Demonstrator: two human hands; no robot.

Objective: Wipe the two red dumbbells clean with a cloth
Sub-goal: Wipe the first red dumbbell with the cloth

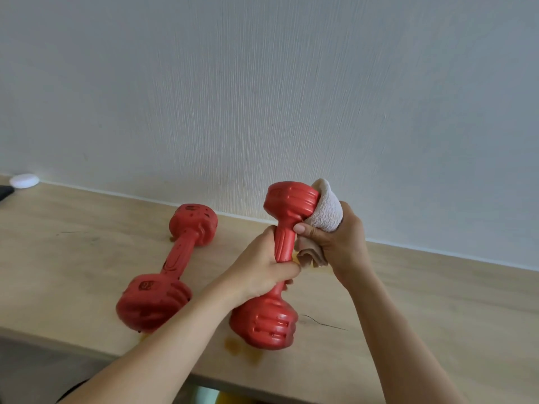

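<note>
Here, ribbed red dumbbell (279,266) in left hand (259,272), nubby terry cloth (325,211) against its head.

Looks like a home room, plain and domestic. Wall (262,83) is pale textured wallpaper with fine vertical ribbing, no tiles or panels. Light wood worktop (423,310) runs along it, a thin white strip sealing the joint; the surface is worn, with a hairline crack (323,322) and yellowish stains (242,348) near the front edge. Two red plastic dumbbells, one lying (167,266) and one held up (280,258), are home-fitness gear, not gym stock. Small white round object (24,180) sits at far left by the wall; what it is, cannot tell. A terry cloth (325,212) fits household use.
</note>
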